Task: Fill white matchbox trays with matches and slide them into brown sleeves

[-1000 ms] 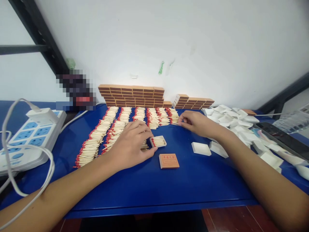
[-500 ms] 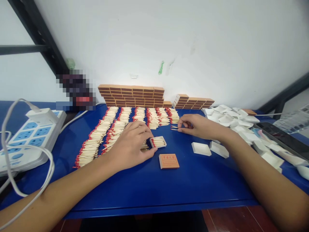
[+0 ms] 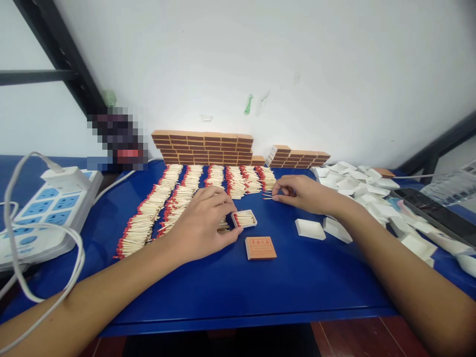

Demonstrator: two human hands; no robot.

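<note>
My left hand [image 3: 204, 220] is curled round the left end of a small white matchbox tray [image 3: 245, 218], thumb at its near side and fingers behind. Red-tipped matches lie inside that tray. To the right, my right hand [image 3: 303, 193] pinches thumb and fingers at the ends of a few loose matches [image 3: 267, 197] lying on the blue table [image 3: 223, 297]. Long rows of matches [image 3: 139, 213] spread behind and left of my left hand, which hides part of them. An orange printed matchbox [image 3: 260, 248] sits just in front of the tray.
Two white trays [image 3: 310, 229] lie by my right wrist, with a heap of trays [image 3: 347, 181] farther right beside a dark phone [image 3: 433, 210]. Stacked matchboxes [image 3: 204, 148] line the wall. At left are a power strip [image 3: 55, 208] and white cables.
My right hand has shifted very slightly left along the loose matches. My left hand and the tray stay where they were.
</note>
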